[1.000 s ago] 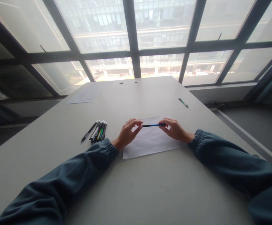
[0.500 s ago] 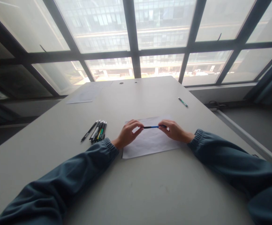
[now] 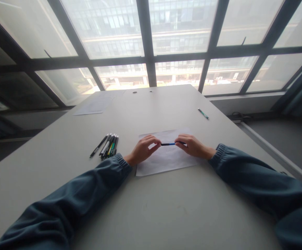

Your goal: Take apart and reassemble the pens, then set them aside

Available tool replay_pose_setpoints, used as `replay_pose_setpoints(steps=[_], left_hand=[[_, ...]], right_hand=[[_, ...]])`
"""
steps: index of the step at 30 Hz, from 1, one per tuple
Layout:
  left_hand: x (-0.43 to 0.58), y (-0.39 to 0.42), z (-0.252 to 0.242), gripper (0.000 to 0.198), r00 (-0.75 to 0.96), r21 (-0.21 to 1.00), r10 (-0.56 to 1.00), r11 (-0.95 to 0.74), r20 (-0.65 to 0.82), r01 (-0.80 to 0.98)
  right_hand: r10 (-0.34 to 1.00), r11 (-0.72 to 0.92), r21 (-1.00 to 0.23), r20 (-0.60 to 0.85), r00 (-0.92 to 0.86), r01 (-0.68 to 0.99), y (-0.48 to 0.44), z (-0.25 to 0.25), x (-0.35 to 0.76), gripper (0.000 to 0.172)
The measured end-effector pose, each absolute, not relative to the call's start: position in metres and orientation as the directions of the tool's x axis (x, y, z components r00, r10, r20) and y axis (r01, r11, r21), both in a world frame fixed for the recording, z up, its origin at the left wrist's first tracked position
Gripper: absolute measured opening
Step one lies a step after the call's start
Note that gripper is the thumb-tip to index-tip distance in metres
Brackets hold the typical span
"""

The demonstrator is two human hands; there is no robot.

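Drawn slightly closer together than a second earlier, the person's left hand [image 3: 146,148] and right hand [image 3: 190,145] pinch opposite ends of a blue-and-black pen [image 3: 168,144], held crosswise over white paper [image 3: 166,161], right of some bunched pens [image 3: 110,146].

i can see the left arm [image 3: 88,189] and right arm [image 3: 260,180] stretched forward, angling inward; the left hand [image 3: 145,147] and right hand [image 3: 190,145] face each other, near but apart, each drawn into a thumb-and-finger pinch.
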State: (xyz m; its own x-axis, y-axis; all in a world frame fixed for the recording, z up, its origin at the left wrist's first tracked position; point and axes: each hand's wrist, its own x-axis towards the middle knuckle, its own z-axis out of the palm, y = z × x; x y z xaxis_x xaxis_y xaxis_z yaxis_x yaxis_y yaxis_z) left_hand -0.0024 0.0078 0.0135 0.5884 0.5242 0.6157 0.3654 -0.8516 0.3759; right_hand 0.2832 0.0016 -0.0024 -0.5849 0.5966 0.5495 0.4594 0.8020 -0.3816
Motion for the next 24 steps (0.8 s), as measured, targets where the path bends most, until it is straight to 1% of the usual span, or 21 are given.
replay_pose_setpoints(steps=[7,13,17,21,24], left_hand=[[-0.0041,0.0093,0.0096,0.013,0.593,0.407,0.568,-0.823,0.57,0.396],[-0.0032,0.0083,0.0133,0.017,0.646,0.388,0.52,-0.852,0.558,0.351],[-0.0041,0.009,0.012,0.026,0.648,0.391,0.516,-0.854,0.56,0.343],[-0.0055,0.0095,0.01,0.023,0.645,0.401,0.547,-0.835,0.534,0.377],[-0.0054,0.0083,0.0114,0.023,0.65,0.403,0.553,-0.831,0.521,0.383]], right_hand=[[0.641,0.768,-0.433,0.518,-0.567,0.472,-0.0007,-0.0029,0.2823,0.012],[0.646,0.763,-0.431,0.526,-0.553,0.481,-0.0004,-0.0047,0.2832,0.011],[0.65,0.76,-0.439,0.528,-0.547,0.48,-0.0003,-0.0049,0.2834,0.01],[0.663,0.748,-0.474,0.513,-0.545,0.464,-0.0015,-0.0044,0.2833,0.007],[0.678,0.734,-0.493,0.485,-0.553,0.467,-0.002,-0.0044,0.2838,0.01]])
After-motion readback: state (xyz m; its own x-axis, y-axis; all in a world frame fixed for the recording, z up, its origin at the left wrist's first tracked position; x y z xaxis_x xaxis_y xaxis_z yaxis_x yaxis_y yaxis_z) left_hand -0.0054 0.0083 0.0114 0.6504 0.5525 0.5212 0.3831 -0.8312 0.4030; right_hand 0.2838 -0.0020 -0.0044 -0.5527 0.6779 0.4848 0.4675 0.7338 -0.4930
